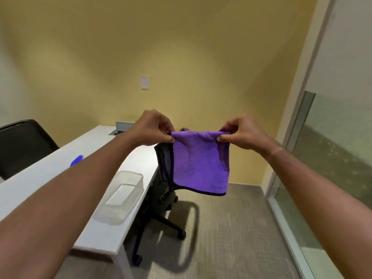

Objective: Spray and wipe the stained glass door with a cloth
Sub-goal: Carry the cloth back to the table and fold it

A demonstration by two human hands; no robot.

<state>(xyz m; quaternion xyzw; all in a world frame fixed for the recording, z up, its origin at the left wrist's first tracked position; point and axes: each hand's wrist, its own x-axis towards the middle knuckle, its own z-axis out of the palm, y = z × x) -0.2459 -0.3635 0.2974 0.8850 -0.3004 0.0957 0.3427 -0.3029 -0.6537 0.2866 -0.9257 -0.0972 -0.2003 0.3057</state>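
Observation:
A purple cloth [200, 164] with a dark hem hangs folded in front of me at chest height. My left hand [153, 126] pinches its upper left corner and my right hand [243, 131] pinches its upper right corner, both arms stretched forward. The glass door [330, 158] with its metal frame stands at the right edge of the view, apart from both hands. A blue object [76, 160] lies on the white desk, mostly hidden behind my left forearm; I cannot tell what it is.
A white desk [60, 168] runs along the left with a clear plastic container [120, 196] on it. A black office chair [161, 198] stands behind the cloth, another dark chair [22, 146] at far left. Carpeted floor [231, 228] spreads between desk and door.

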